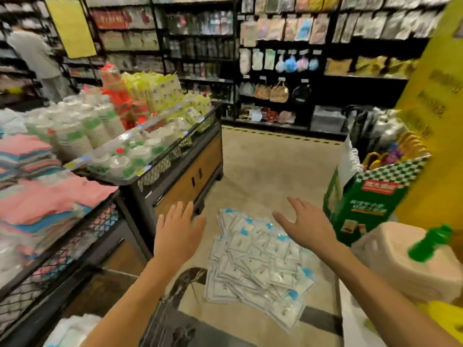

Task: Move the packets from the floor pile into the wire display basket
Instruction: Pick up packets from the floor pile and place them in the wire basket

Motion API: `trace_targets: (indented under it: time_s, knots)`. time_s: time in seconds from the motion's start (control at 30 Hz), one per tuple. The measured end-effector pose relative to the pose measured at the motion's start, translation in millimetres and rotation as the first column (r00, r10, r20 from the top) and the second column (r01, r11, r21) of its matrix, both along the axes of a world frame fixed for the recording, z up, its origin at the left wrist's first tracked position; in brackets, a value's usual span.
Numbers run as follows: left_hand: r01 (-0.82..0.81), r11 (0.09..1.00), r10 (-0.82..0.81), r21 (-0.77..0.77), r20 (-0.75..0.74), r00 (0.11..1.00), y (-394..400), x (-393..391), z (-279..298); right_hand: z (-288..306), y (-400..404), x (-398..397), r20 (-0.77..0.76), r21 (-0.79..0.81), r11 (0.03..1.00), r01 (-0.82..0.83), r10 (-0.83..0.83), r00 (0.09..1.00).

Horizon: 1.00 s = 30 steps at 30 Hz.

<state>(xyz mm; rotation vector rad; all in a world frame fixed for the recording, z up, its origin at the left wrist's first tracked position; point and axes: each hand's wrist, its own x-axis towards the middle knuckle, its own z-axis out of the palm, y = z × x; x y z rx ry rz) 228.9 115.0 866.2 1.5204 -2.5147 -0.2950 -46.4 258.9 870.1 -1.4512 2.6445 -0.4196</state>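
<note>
Packets (255, 256) are left loose on the floor, flanked by the left hand (179, 229) and right hand (304, 225), both held spread, empty, seemingly for scooping.

- packets (255, 256): clear glossy plastic film, with white and blue print
- floor (270, 166): smooth, matt beige
- wire display basket (50, 261): black metal mesh
- cabinet (190, 179): wood-look panels in a black frame
- folded cloths (45, 199): soft pink fabric
- green box (368, 204): printed cardboard
</note>
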Motion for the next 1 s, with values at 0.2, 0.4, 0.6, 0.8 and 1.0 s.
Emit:
trace_targets:
  time_s: [0.2,0.4,0.6,0.8,1.0]
  knots:
    - [0.106,0.993,-0.107,0.043,0.020,0.994,-2.3,-100.0,-22.1,-25.9,28.1,-86.0,-0.001,0.025,0.991,0.129,-0.129,0.992]
    - [0.189,0.979,-0.195,0.081,0.062,0.979,-9.4,-167.2,-44.8,-52.7,52.0,-149.5,0.053,0.093,0.966,0.240,-0.245,0.968]
    - [0.218,0.966,-0.235,0.136,0.126,0.964,-46.7,-220.6,-84.5,-79.9,43.9,-198.7,0.086,0.121,0.941,0.315,-0.326,0.941]
    - [0.266,0.947,-0.292,0.181,0.138,0.946,-106.0,-279.5,-123.7,-106.3,4.8,-244.0,0.106,0.171,0.902,0.398,-0.418,0.902]
    - [0.284,0.924,-0.326,0.255,0.139,0.935,-185.5,-342.2,-171.2,-141.3,-58.3,-296.6,0.096,0.219,0.863,0.455,-0.483,0.870]
